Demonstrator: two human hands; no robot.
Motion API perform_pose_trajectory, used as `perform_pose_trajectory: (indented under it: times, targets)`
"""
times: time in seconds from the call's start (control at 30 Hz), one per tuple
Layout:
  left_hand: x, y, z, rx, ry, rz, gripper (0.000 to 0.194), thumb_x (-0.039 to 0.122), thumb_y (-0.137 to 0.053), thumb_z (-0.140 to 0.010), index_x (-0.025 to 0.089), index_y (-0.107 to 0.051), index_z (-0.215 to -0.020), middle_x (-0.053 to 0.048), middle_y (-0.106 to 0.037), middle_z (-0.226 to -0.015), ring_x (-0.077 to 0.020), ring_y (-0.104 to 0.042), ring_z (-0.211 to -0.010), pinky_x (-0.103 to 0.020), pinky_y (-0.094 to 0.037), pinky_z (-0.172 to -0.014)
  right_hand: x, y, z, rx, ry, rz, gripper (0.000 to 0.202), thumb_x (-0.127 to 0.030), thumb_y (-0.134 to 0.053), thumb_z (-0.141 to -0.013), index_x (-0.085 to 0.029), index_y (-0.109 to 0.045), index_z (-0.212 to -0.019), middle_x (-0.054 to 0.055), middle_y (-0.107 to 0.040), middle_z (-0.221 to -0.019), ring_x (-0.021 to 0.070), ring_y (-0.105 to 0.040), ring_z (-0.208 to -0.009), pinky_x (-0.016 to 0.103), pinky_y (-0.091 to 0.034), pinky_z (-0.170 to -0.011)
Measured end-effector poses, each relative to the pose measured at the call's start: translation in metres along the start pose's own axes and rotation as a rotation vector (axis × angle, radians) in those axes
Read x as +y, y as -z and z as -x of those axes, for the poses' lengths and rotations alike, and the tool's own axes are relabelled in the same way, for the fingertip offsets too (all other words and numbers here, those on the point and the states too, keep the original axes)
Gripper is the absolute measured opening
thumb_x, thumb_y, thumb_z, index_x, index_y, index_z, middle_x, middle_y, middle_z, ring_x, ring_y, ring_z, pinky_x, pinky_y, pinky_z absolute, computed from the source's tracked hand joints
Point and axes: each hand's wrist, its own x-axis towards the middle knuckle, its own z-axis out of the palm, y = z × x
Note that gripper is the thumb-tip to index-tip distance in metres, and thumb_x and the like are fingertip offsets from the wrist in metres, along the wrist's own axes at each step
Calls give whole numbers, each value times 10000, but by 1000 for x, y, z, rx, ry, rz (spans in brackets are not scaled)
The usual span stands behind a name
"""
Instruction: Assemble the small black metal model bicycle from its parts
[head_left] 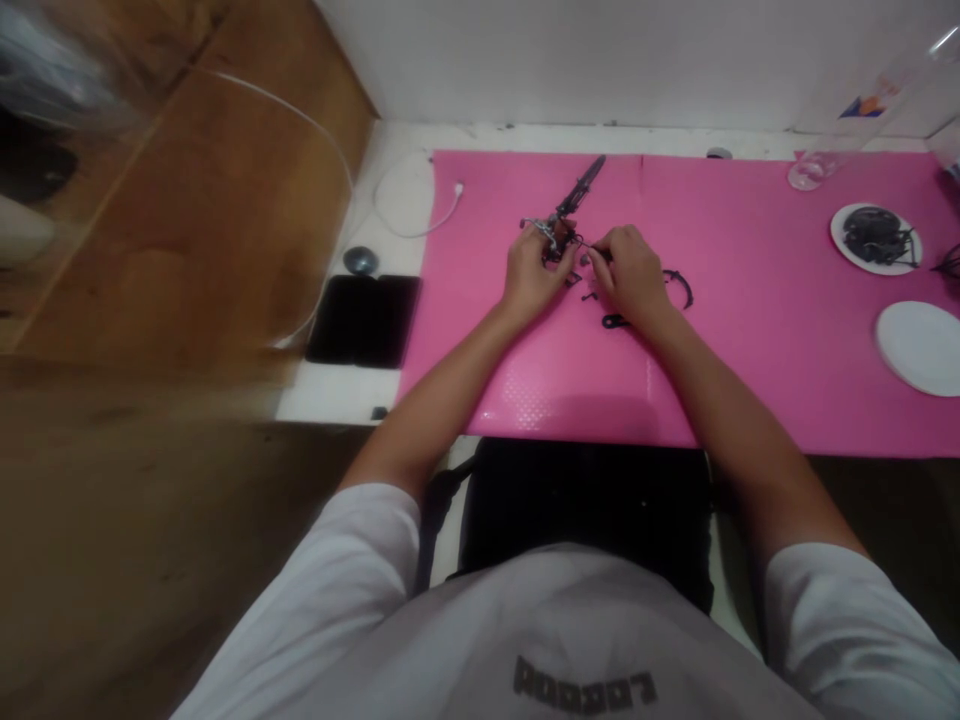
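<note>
My left hand (537,270) is closed around a dark mechanical assembly (559,232) with silvery parts, from which a long dark bar (581,187) points up and to the right. Just right of it, my right hand (630,272) pinches a small thin dark item whose tip meets the assembly; its exact kind is too small to tell. Small dark pieces lie on the pink mat (555,350) between and below the hands. A black flat part (615,321) and a curved black part (681,288) are beside my right wrist.
At the right, a white plate (840,240) holds dark parts, with another white plate (926,347) below it. A clear container (810,172) stands behind them. At the left are a black flat object (364,320), a round dark object (361,261) and a white cable (450,215).
</note>
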Motion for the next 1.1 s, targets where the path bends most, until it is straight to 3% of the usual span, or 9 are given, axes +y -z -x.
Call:
perform_pose_trajectory:
  times: [0.27, 0.6, 0.8, 1.1]
  targets:
    - [-2, 0, 0, -14, -38, -29, 463, 679, -751, -973, 258, -779, -1165, -136, -775, -1107, -324, -723, -1159, -477, -579, -1095, 3, -3, 2, -11, -28, 23, 518, -583, -301, -1176, -217, -661, -1249, 162, -720, -1145, 330, -651, -1104, 451, -517, -931]
    - [-6, -2, 2, -44, -72, -84, 465, 667, -709, -1009, 247, -771, -1198, -133, -773, -1156, -318, -738, -1147, -435, -584, -1058, 6, -6, 5, -8, -67, -70, 654, -707, -201, -1149, -228, -644, -1190, 140, -724, -1061, 308, -669, -1002, 442, -526, -879]
    - [-7, -8, 5, -17, -86, -105, 559, 711, -615, -1050, 235, -744, -1313, -149, -768, -1220, -303, -740, -1212, -423, -583, -1101, 13, -9, 4, 111, -49, -334, 730, -845, -233, -1082, -261, -666, -1149, 108, -705, -980, 316, -684, -984, 511, -572, -948]
    - [-2, -11, 8, -55, -76, 2, 488, 639, -606, -1088, 224, -765, -1290, -137, -798, -1197, -243, -776, -1053, -370, -612, -988, 25, -9, 4, 210, -55, -379, 652, -802, -318, -1103, -265, -687, -1106, 114, -708, -1016, 328, -686, -1080, 564, -572, -1030]
